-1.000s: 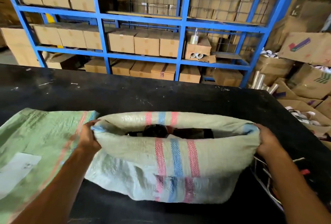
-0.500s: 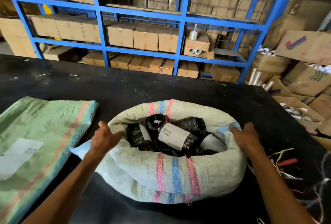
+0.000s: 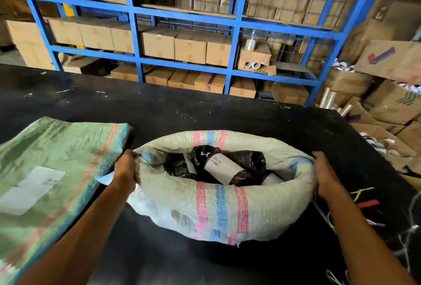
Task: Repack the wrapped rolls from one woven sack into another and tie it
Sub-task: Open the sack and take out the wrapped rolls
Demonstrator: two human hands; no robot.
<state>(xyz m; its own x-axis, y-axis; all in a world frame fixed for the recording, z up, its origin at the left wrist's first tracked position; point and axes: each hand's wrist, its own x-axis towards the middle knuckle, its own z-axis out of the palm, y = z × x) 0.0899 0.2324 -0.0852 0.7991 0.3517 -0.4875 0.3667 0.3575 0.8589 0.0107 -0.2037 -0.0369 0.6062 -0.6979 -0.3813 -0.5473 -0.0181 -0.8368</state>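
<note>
Two hands gripping rolled rim of white woven sack with pink-blue stripes (image 3: pixel 218 207) on black table (image 3: pixel 205 111): left hand (image 3: pixel 124 169) curled on left rim, right hand (image 3: pixel 324 174) on right. Inside: black-wrapped rolls with white labels (image 3: pixel 224 167). Left of sack: flat green woven sack (image 3: pixel 50 161).

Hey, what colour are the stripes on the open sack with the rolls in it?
Pink, blue, pink stripes on the off-white sack, clearest in the head view.

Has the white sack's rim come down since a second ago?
Yes. The white sack rim, stretched high and hiding the rolls before, is now rolled down toward the black table, exposing them.
</note>
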